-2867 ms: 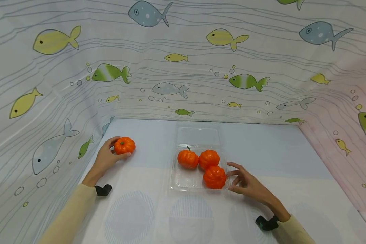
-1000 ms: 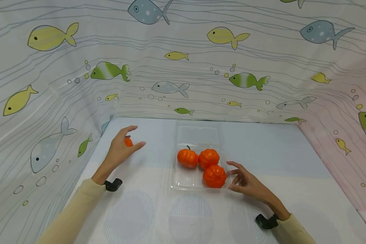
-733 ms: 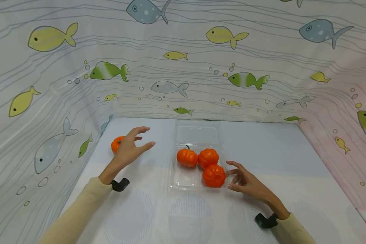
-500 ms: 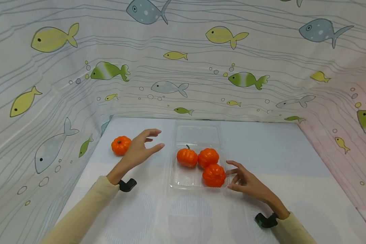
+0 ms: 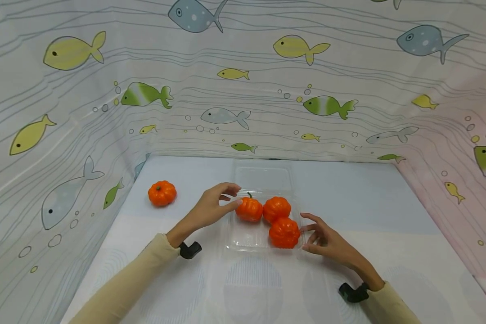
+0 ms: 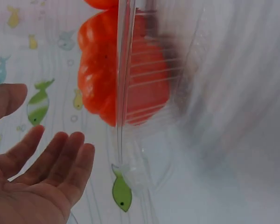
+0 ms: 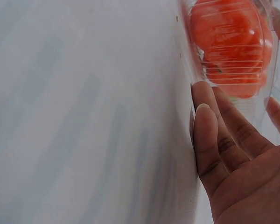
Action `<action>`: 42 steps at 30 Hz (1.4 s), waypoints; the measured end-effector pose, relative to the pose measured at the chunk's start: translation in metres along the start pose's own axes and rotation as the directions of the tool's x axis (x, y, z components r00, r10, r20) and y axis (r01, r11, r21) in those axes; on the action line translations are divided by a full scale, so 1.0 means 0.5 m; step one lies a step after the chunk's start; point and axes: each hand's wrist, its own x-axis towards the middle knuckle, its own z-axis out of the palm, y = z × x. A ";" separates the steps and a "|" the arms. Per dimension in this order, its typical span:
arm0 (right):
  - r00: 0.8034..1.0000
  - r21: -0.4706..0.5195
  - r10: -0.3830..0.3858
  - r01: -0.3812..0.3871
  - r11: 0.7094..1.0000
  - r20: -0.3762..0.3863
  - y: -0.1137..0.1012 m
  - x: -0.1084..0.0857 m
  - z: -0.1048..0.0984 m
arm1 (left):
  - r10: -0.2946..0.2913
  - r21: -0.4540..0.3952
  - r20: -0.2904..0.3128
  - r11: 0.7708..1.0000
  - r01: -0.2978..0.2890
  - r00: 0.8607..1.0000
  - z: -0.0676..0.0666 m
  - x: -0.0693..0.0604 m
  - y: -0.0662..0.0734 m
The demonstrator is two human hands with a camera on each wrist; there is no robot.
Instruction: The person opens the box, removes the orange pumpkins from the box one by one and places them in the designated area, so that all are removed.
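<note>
Three orange toy pumpkins lie in a clear plastic clamshell box (image 5: pixel 243 239): one with a green stem (image 5: pixel 249 210), one beside it (image 5: pixel 277 209) and one nearer the front (image 5: pixel 284 233). My left hand (image 5: pixel 209 208) is at the box's left side by the stemmed pumpkin. In the left wrist view, the left hand (image 6: pixel 42 186) has bent, spread fingers with nothing between them, apart from the box wall. My right hand (image 5: pixel 330 243) stays at the box's right side. Its loosely bent fingers (image 7: pixel 245 133) lie close against the box in the right wrist view; contact is hard to tell.
A fourth orange pumpkin (image 5: pixel 162 193) sits alone on the table at the back left. The box's lid (image 5: pixel 263 177) lies folded back behind it. Fish-patterned cloth (image 5: pixel 267 90) walls the table at the back and both sides.
My left hand has let go of the lone pumpkin, leaving it on the table at the back left, and moved right to the box. The right hand has stayed still.
</note>
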 end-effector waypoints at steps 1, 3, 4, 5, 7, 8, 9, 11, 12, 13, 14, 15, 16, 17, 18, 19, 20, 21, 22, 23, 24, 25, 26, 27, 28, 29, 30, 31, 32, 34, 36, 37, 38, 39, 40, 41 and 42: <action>1.000 -0.002 0.000 0.000 1.000 0.001 0.000 0.000 0.000 | -0.006 -0.004 0.017 1.000 0.006 1.000 0.006 0.000 0.000; 1.000 0.001 -0.006 0.006 1.000 0.001 0.000 0.000 0.000 | -0.020 -0.008 0.048 1.000 0.020 0.999 0.018 0.001 0.001; 1.000 0.003 -0.008 0.008 1.000 0.002 0.000 0.000 0.000 | -0.029 -0.005 0.060 1.000 0.029 0.998 0.022 0.001 0.002; 1.000 0.005 -0.011 0.011 1.000 0.002 0.000 0.000 0.000 | -0.035 0.002 0.070 0.999 0.035 0.997 0.026 0.001 0.002; 1.000 0.006 -0.015 0.015 1.000 0.003 0.000 0.001 0.000 | -0.042 0.024 0.079 0.999 0.040 0.996 0.033 0.003 0.002; 1.000 0.006 -0.014 0.014 1.000 0.002 0.001 0.001 0.000 | -0.042 0.041 0.083 0.998 0.038 0.996 0.036 0.005 0.002; 1.000 0.003 -0.014 0.014 1.000 0.002 0.002 0.001 0.000 | -0.036 0.061 0.087 0.998 0.031 0.996 0.038 0.006 0.001; 1.000 0.005 -0.014 0.014 1.000 0.004 0.003 0.001 0.000 | -0.033 0.094 0.096 0.995 0.024 0.995 0.041 0.010 0.002; 1.000 0.005 -0.014 0.014 1.000 0.005 0.004 0.001 0.000 | -0.033 0.111 0.103 0.994 0.022 0.994 0.042 0.012 0.003; 1.000 0.006 -0.013 0.013 1.000 0.005 0.005 0.001 0.000 | -0.036 0.123 0.110 0.992 0.022 0.993 0.043 0.014 0.004; 1.000 0.007 -0.016 0.016 1.000 0.005 0.005 0.001 0.000 | -0.040 0.133 0.119 0.991 0.024 0.992 0.043 0.016 0.005; 1.000 0.010 -0.018 0.018 1.000 0.005 0.006 0.000 0.000 | -0.039 0.141 0.127 0.990 0.021 0.991 0.044 0.017 0.005; 1.000 0.013 -0.022 0.022 1.000 0.005 0.006 0.001 0.000 | -0.041 0.145 0.133 0.989 0.022 0.990 0.044 0.019 0.006; 1.000 0.016 -0.025 0.025 1.000 0.004 0.006 0.001 0.000 | -0.038 0.147 0.138 0.989 0.018 0.990 0.045 0.020 0.006; 1.000 0.014 -0.028 0.028 1.000 0.003 0.006 0.001 0.000 | -0.034 0.147 0.144 0.989 0.013 0.989 0.045 0.022 0.006; 1.000 0.016 -0.030 0.030 0.999 0.002 0.006 0.002 0.000 | -0.026 0.146 0.150 0.989 0.004 0.988 0.046 0.023 0.005; 1.000 0.017 -0.031 0.031 0.999 0.001 0.006 0.002 0.000 | -0.018 0.142 0.158 0.990 -0.004 0.987 0.047 0.024 0.005; 1.000 0.018 -0.031 0.031 0.999 -0.001 0.006 0.002 0.000 | -0.014 0.136 0.169 0.991 -0.009 0.986 0.047 0.025 0.005; 1.000 0.017 -0.031 0.031 0.999 -0.002 0.006 0.002 0.000 | -0.015 0.127 0.179 0.992 -0.008 0.984 0.047 0.025 0.005; 1.000 0.018 -0.030 0.030 0.999 -0.002 0.006 0.002 0.000 | -0.020 0.121 0.191 0.993 -0.003 0.981 0.048 0.026 0.005; 1.000 0.018 -0.029 0.029 0.999 -0.003 0.006 0.002 0.000 | -0.027 0.115 0.204 0.993 0.004 0.979 0.048 0.027 0.005; 1.000 0.018 -0.027 0.027 0.999 -0.004 0.006 0.001 0.000 | -0.032 0.109 0.215 0.994 0.009 0.976 0.048 0.026 0.007; 1.000 0.018 -0.026 0.026 0.999 -0.005 0.006 0.001 -0.001 | -0.042 0.105 0.224 0.994 0.018 0.974 0.048 0.027 0.009; 1.000 0.017 -0.026 0.026 1.000 -0.005 0.006 0.001 -0.001 | -0.049 0.107 0.232 0.994 0.025 0.972 0.049 0.027 0.010; 1.000 0.017 -0.026 0.026 1.000 -0.005 0.006 0.001 -0.001 | -0.055 0.114 0.240 0.993 0.028 0.969 0.049 0.027 0.011; 1.000 0.018 -0.026 0.026 1.000 -0.005 0.006 0.001 -0.001 | -0.056 0.123 0.249 0.992 0.026 0.967 0.049 0.027 0.012; 1.000 0.017 -0.025 0.025 1.000 -0.006 0.005 0.002 -0.001 | -0.057 0.134 0.260 0.991 0.022 0.964 0.049 0.028 0.013; 1.000 0.017 -0.024 0.025 1.000 -0.006 0.005 0.002 -0.001 | -0.053 0.141 0.269 0.990 0.015 0.962 0.049 0.027 0.014; 1.000 0.015 -0.024 0.024 1.000 -0.006 0.005 0.002 -0.001 | -0.054 0.151 0.280 0.988 0.012 0.958 0.050 0.028 0.013; 1.000 0.014 -0.025 0.025 1.000 -0.006 0.005 0.002 0.000 | -0.051 0.164 0.304 0.987 0.001 0.951 0.052 0.028 0.010; 1.000 0.010 -0.026 0.026 1.000 -0.007 0.006 0.001 0.000 | -0.042 0.165 0.323 0.986 -0.012 0.946 0.056 0.029 0.007; 1.000 0.009 -0.026 0.026 1.000 -0.008 0.006 0.001 0.001 | -0.036 0.165 0.330 0.986 -0.020 0.943 0.059 0.030 0.007; 1.000 0.010 -0.025 0.025 1.000 -0.009 0.006 0.001 0.001 | -0.034 0.166 0.337 0.986 -0.024 0.941 0.061 0.031 0.006; 1.000 0.012 -0.024 0.024 1.000 -0.008 0.006 0.001 0.001 | -0.032 0.169 0.343 0.985 -0.028 0.939 0.063 0.031 0.006; 1.000 0.012 -0.021 0.021 1.000 -0.009 0.006 0.001 0.001 | -0.031 0.169 0.350 0.985 -0.030 0.936 0.065 0.032 0.007; 1.000 0.012 -0.019 0.019 1.000 -0.008 0.006 0.001 0.001 | -0.031 0.169 0.357 0.985 -0.032 0.934 0.066 0.032 0.008; 1.000 0.014 -0.015 0.015 1.000 -0.007 0.005 0.001 0.001 | -0.036 0.172 0.363 0.985 -0.029 0.931 0.068 0.032 0.009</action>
